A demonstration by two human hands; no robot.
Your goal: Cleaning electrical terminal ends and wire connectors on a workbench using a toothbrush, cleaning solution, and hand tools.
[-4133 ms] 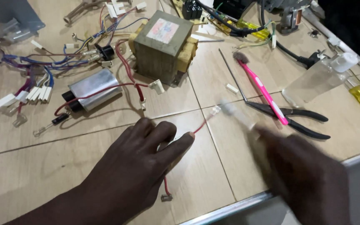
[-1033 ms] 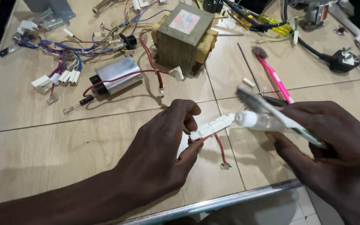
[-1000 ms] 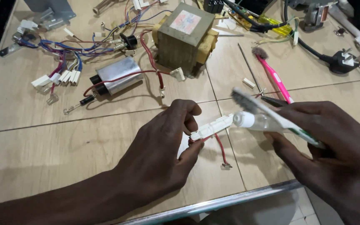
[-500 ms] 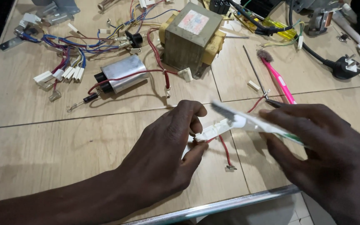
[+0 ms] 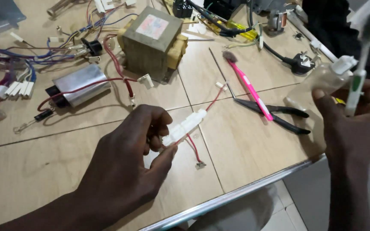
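The left hand (image 5: 129,164), at lower centre of the frame, pinches a white plastic fuse holder (image 5: 184,127) between thumb and curled fingers; the holder slants up toward the right above the table, and a thin red wire (image 5: 193,149) runs from each end, one dropping to a small metal terminal on the tabletop just below the hand, the other climbing to a white connector further up. The right hand (image 5: 350,124), raised at the right edge of the frame and well apart from the left, is closed around two things at once: a clear plastic bottle (image 5: 317,83) with a white cap and a white and green toothbrush (image 5: 358,79) that stands upright with its bristles near the upper right corner. Between the hands, on the tiled table (image 5: 43,171), lie black-handled pliers (image 5: 275,115) with a pink toothbrush (image 5: 247,85) resting across them. Above the left hand, at upper centre, sits a boxy transformer (image 5: 150,42) with a yellowish winding at its side. To its left lies a silver oval capacitor (image 5: 80,83), linked by red leads, and further left a tangle of blue, purple and red wires with white connectors (image 5: 13,87). A black mains plug (image 5: 300,64) on its cable lies at upper right, near the bottle.
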